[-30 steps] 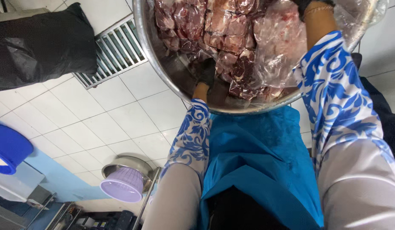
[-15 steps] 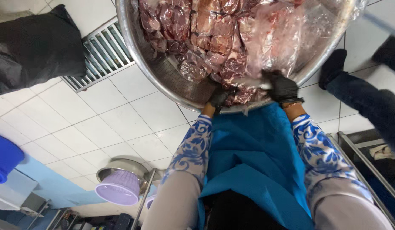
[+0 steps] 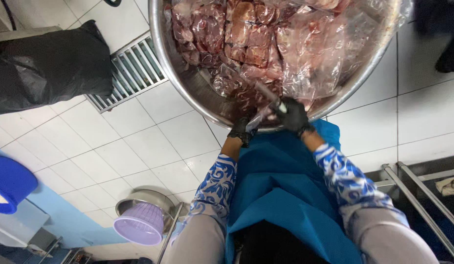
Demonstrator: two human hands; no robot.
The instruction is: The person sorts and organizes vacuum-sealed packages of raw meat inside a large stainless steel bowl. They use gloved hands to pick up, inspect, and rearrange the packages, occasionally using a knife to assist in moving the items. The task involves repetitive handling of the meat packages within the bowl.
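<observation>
My left hand (image 3: 240,131), in a black glove, is closed on a clear plastic bag (image 3: 258,117) at the near rim of the big steel bowl (image 3: 188,83). My right hand (image 3: 293,116), gloved too, is closed round a knife handle (image 3: 281,106); its blade (image 3: 263,93) runs up into the bagged meat (image 3: 246,39), blurred, so I cannot tell where the edge touches. The bowl stands on the white tiled floor (image 3: 139,142), heaped with red meat in clear bags. A floor grate (image 3: 131,71) lies just beside the bowl, with a black sack (image 3: 46,68) beyond it. A purple basket (image 3: 139,224) sits in a smaller steel bowl (image 3: 148,198) near my left sleeve (image 3: 214,188).
</observation>
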